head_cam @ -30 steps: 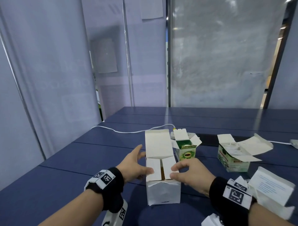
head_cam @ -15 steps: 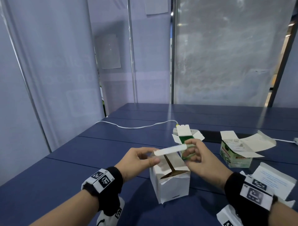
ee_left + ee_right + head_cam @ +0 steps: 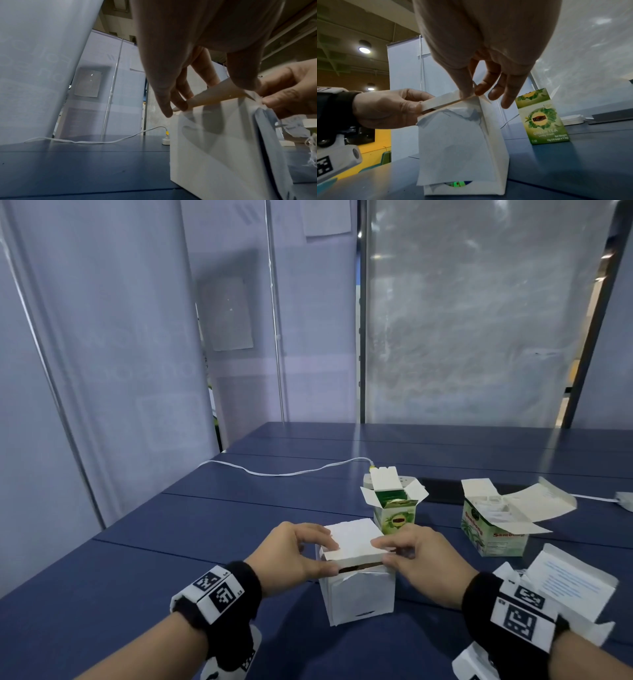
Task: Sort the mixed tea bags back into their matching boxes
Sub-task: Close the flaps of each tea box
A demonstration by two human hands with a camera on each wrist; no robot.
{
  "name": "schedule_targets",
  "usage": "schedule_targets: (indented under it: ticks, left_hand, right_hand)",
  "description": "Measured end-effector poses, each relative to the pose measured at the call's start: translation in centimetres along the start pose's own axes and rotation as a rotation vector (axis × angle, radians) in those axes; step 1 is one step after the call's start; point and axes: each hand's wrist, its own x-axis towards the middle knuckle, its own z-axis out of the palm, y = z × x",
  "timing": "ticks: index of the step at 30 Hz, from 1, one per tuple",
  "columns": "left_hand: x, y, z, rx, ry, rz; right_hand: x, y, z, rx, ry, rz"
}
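Note:
A plain white tea box stands on the blue table right in front of me. Its lid lies almost flat over the opening, with a narrow dark gap under the front edge. My left hand pinches the lid's left edge between thumb and fingers. My right hand pinches the right edge. The wrist views show the same grip: the left hand's fingers on the lid, the right hand's fingers at the lid corner above the box. What is inside the box is hidden.
A green tea box with open flaps stands just behind the white box. A green and white Sambong box is open at the right. Another open white box sits by my right wrist. A white cable runs across the far table.
The lid stood upright a second ago, with my fingers on the two inner flaps. Both hands have since swung it forward and down onto the box top.

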Motion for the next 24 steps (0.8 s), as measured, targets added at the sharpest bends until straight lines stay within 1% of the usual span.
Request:
schedule_targets:
  ticks: [3,7,12,15,20,22,24]
  left_hand:
    - [0.1,0.4,0.4,0.109,0.017,0.005]
    - [0.2,1.0,0.7,0.166,0.046,-0.006]
    - [0.7,1.2,1.3,0.182,0.175,-0.026]
    - [0.9,1.1,1.3,0.104,0.158,-0.047]
    - [1.1,1.0,1.2,0.025,0.135,-0.083]
    - [1.4,1.1,1.2,0.035,0.125,-0.101]
    - [1.9,1.3,1.1,0.104,0.106,-0.101]
  right_hand:
    - [0.2,0.0,0.0,-0.026,-0.001,0.008]
    - [0.6,-0.1,0.0,-0.048,-0.02,0.027]
    - [1.1,0.1,-0.2,-0.08,-0.018,0.066]
    - [1.4,0.0,-0.2,-0.143,-0.044,0.084]
    - [1.5,0.0,-0.4,-0.128,-0.071,0.083]
    - [1.6,0.0,-0.4,-0.11,-0.082,0.079]
    - [1.6,-0.2,-0.5,-0.082,-0.102,0.088]
